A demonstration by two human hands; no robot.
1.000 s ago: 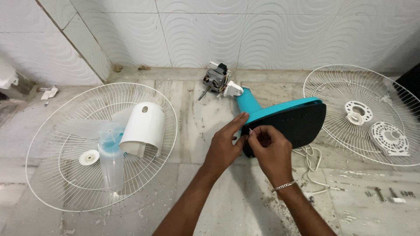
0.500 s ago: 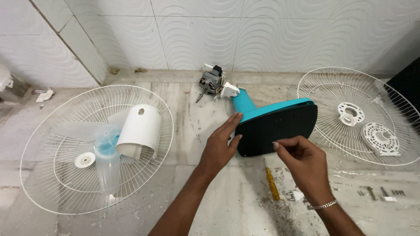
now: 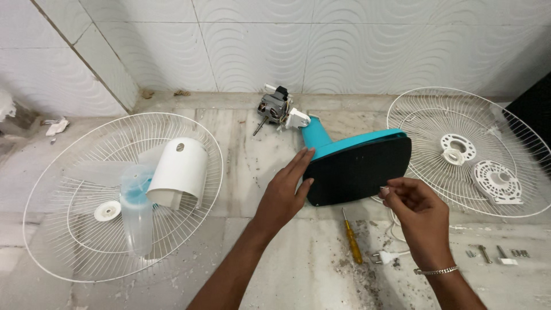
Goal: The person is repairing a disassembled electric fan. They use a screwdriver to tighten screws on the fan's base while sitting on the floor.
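Observation:
A teal fan base (image 3: pixel 359 166) lies tipped on its side on the stone floor, its black underside facing me, with the bare motor (image 3: pixel 274 107) at the far end of its neck. My left hand (image 3: pixel 284 192) rests flat against the base's left edge, fingers straight. Just off the base's right lower edge, my right hand (image 3: pixel 410 206) pinches a small screw between thumb and forefinger. A yellow-handled screwdriver (image 3: pixel 351 237) lies on the floor between my forearms.
A white wire grille (image 3: pixel 60 229) at left holds a clear fan blade (image 3: pixel 135 209) and a white motor cover (image 3: pixel 179 172). Another grille (image 3: pixel 425 117) at right holds white plastic rings. A white plug and cord (image 3: pixel 385 256) and loose screws (image 3: pixel 493 254) lie near right. Tiled wall behind.
My right hand has drawn back from the base's underside toward the right, pinching a small screw. The screwdriver now lies uncovered on the floor. My left hand stays on the base.

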